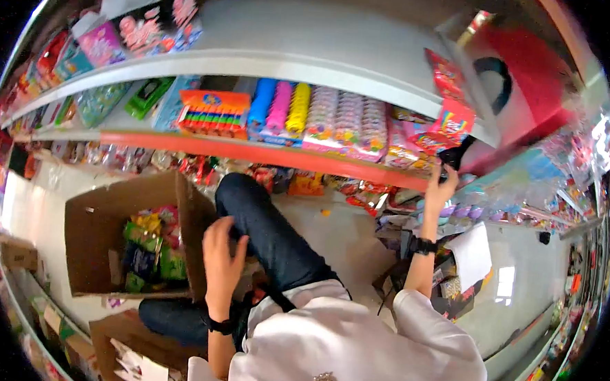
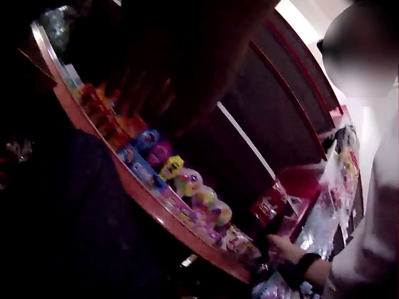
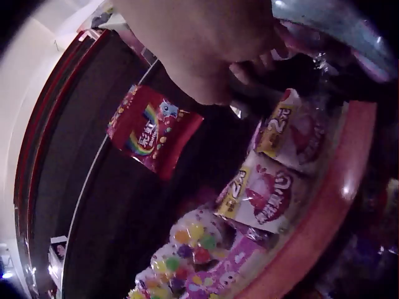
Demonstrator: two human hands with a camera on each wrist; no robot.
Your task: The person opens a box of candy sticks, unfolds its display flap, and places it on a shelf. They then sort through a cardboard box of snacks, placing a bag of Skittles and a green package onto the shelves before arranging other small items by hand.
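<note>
At the right end of the lower shelf, my right hand (image 1: 441, 187) reaches up, fingers curled about a small black object (image 1: 449, 157) whose kind is unclear. Just beside it in the right wrist view lie pink-and-white candy bags (image 3: 265, 190) with yellow price corners. A red rainbow-print candy bag (image 3: 153, 128) hangs close to that hand; in the head view red bags (image 1: 452, 122) hang just above the fingers. My left hand (image 1: 223, 255) hovers loosely near my knee, beside a cardboard box (image 1: 85, 248) with green and yellow packets (image 1: 143, 244), and holds nothing.
Along the lower shelf with its orange edge (image 1: 272, 154) stand blue, pink and yellow tubes (image 1: 280, 106), clear tubs of colourful balls (image 1: 347, 117) and an orange display box (image 1: 215, 110). A second carton (image 1: 108, 332) is behind my leg. Another person (image 2: 380, 187) appears in the left wrist view.
</note>
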